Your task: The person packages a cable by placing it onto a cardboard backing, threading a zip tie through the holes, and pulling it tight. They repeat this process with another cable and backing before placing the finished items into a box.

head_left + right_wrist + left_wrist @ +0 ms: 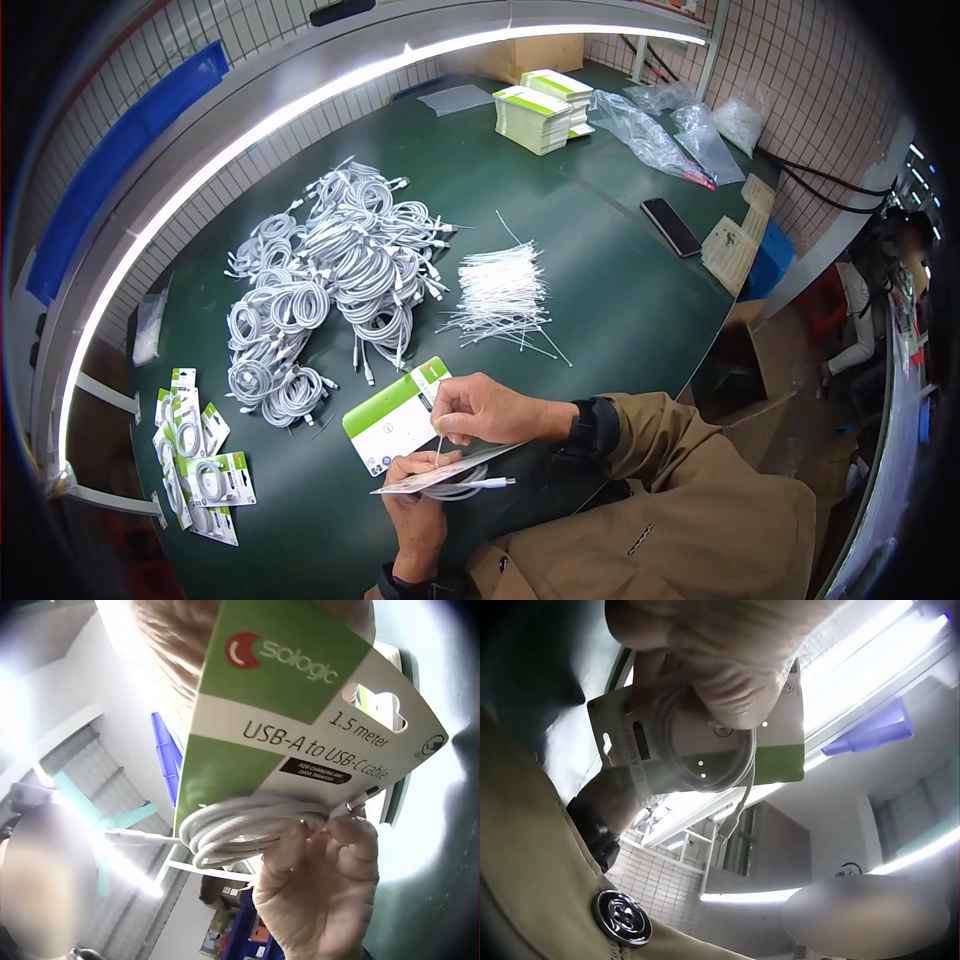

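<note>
My left hand (pixel 417 522) holds a green and white packaging card (pixel 289 724), printed "USB-A to USB-C cable", by its near side. Against the card's underside lies a coiled white cable (pixel 240 825), which the left fingers press to it; one plug (pixel 495 483) sticks out to the right. Above the card, my right hand (pixel 492 408) pinches a thin white cable tie (pixel 440 446) that rises from the card's upper face. In the left wrist view the coil (pixel 705 776) shows in front of the card, with the right hand mostly hidden behind.
More green and white cards (pixel 385 430) lie just beyond the hands. A heap of coiled cables (pixel 340 270) and a pile of cable ties (pixel 503 295) sit farther back. Carded cables (pixel 205 480) lie at left; card stacks (pixel 533 120), plastic bags (pixel 640 135) and a phone (pixel 670 226) are farther off.
</note>
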Tool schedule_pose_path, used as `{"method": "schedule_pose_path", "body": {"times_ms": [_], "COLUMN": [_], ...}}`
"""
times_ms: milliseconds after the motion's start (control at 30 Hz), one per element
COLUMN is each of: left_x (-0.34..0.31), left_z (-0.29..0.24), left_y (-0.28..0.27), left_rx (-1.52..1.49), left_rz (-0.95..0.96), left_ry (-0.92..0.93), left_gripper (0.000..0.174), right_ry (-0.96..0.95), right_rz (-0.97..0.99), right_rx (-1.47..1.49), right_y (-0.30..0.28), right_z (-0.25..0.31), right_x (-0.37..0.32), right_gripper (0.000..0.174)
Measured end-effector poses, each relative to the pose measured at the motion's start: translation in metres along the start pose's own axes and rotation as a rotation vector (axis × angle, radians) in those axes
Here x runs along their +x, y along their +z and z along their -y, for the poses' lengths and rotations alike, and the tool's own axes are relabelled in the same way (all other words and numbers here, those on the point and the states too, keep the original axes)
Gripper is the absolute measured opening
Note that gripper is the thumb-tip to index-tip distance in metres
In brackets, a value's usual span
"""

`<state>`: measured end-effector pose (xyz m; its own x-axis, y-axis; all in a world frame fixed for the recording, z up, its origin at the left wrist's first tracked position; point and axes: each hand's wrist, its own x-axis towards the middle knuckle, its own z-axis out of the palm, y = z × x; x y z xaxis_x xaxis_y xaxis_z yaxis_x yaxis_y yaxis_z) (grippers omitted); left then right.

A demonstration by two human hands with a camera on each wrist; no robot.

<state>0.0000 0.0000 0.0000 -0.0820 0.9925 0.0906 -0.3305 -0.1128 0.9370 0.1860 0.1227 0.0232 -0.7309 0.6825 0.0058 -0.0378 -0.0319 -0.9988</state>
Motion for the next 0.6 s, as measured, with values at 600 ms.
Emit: {"method": "schedule_pose_path", "body": {"times_ms": [600], "left_x": [0.011], "left_z": [-0.006], "left_y": [-0.005], "left_rx": [-0.103], "left_rz": [-0.176], "left_ry": [-0.166], "left_gripper": [0.029], "right_ry": [-0.026], "right_rz": [-0.076], "right_rx": [0.169], "right_y": [-0.012], "right_z": [0.017], "right_x": [0.0], "right_gripper": [0.022]}}
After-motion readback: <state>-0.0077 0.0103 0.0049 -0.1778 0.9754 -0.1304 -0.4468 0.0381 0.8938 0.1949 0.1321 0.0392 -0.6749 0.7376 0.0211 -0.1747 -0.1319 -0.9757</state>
